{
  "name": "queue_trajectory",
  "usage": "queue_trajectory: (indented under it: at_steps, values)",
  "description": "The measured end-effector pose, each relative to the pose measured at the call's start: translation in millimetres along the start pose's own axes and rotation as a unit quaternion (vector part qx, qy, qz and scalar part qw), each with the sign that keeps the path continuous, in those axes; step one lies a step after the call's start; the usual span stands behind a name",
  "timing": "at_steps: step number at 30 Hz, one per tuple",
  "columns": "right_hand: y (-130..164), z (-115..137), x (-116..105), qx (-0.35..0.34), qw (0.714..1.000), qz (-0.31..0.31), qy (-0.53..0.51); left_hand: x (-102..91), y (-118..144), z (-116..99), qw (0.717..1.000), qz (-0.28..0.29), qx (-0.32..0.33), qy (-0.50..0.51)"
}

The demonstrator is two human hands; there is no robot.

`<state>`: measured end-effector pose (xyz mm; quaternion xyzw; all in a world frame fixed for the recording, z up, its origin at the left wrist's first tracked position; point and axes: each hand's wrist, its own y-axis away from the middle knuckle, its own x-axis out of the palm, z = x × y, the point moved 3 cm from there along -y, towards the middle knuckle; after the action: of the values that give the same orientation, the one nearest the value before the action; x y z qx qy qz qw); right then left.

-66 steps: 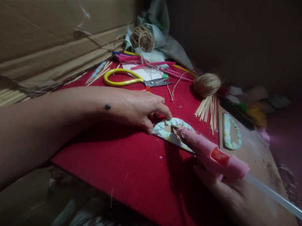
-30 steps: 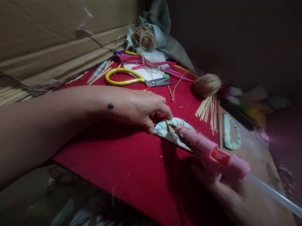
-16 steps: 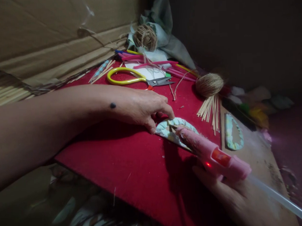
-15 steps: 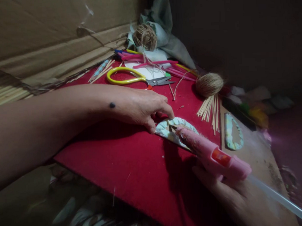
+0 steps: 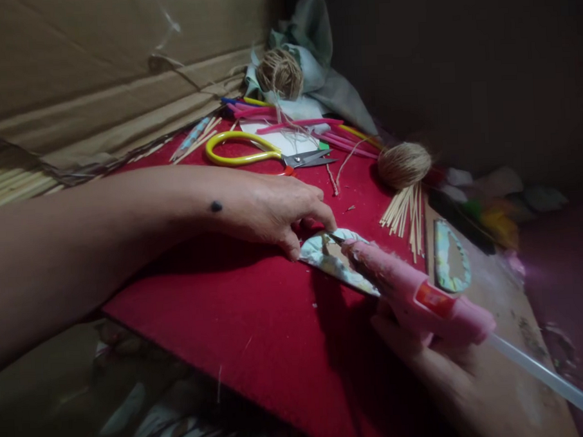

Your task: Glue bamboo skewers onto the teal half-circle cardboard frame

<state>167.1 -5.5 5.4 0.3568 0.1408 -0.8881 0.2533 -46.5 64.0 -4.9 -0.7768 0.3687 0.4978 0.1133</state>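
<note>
My right hand (image 5: 423, 361) is wrapped round a pink hot glue gun (image 5: 405, 278); a long translucent glue stick (image 5: 544, 365) sticks out of its back end. The gun's dark nozzle points at the far edge of a half-round cardboard piece (image 5: 340, 277) rimmed with gathered pale blue-green fabric. Whether the tip touches the fabric I cannot tell. My left hand (image 5: 291, 209) pinches the left end of this piece between thumb and fingers, against the red board (image 5: 228, 318). A similar fabric-edged piece (image 5: 451, 256) lies to the right.
Scissors (image 5: 244, 148) with yellow handles lie beyond my left hand. Thin wooden sticks (image 5: 405, 217) and a twine bundle (image 5: 405, 164) are at the right. A twine ball (image 5: 280, 73) sits on fabric at the back, near pink strips (image 5: 297, 123). A cardboard wall (image 5: 96, 66) stands at left.
The glue gun has shifted slightly right, its nozzle moving from the left inner part of the fabric rim towards the far edge. My left hand stays in place on the piece.
</note>
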Motion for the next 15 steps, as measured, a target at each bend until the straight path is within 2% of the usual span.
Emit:
queue_trajectory:
  at_steps: [4, 12, 15]
  values:
    - [2.7, -3.4, -0.9, 0.008, 0.999, 0.048, -0.019, -0.6, -0.3, -1.6, 1.0, 0.002, -0.004, -0.003]
    - [6.0, -4.1, -3.2, -0.014, 0.997, 0.071, -0.021, -0.6, 0.7, -0.6, 1.0, 0.002, 0.004, 0.005]
    - [7.5, -0.5, -3.0, -0.004, 0.999, 0.046, -0.018, 0.4, 0.2, -0.8, 1.0, 0.008, -0.003, 0.017]
